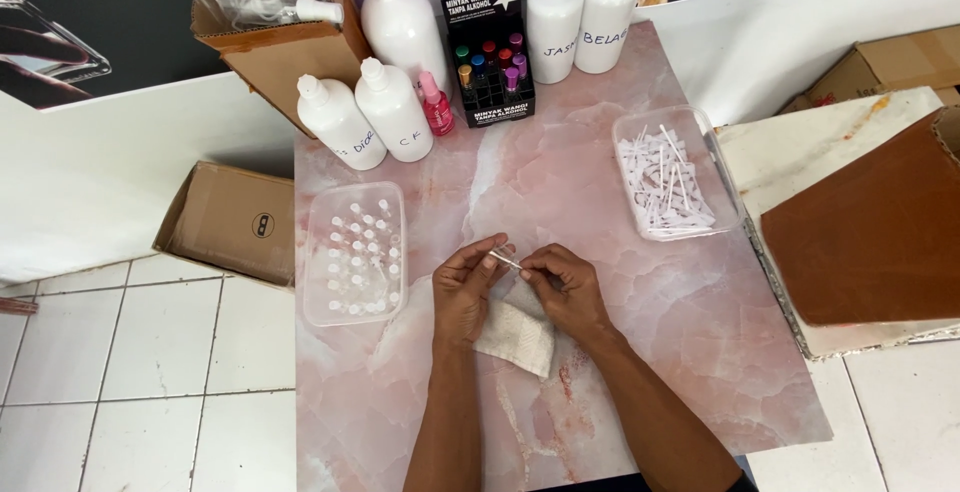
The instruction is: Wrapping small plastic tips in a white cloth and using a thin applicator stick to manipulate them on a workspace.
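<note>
Both hands meet over the middle of the pink marbled table (620,352). My left hand (466,287) and my right hand (560,287) pinch the two ends of a small thin clear vial (506,260) between their fingertips. A folded white cloth (518,332) lies on the table under and between the wrists. To the left stands a clear plastic tray (312,302) filled with several small capped vials. To the right, a second clear tray (725,167) holds several thin white sticks.
Several white bottles (393,112) and a small pink bottle (436,104) stand along the far edge beside a black display box (488,52) of coloured vials. Cardboard boxes sit at the far left (280,42), on the floor (235,217) and right (870,222).
</note>
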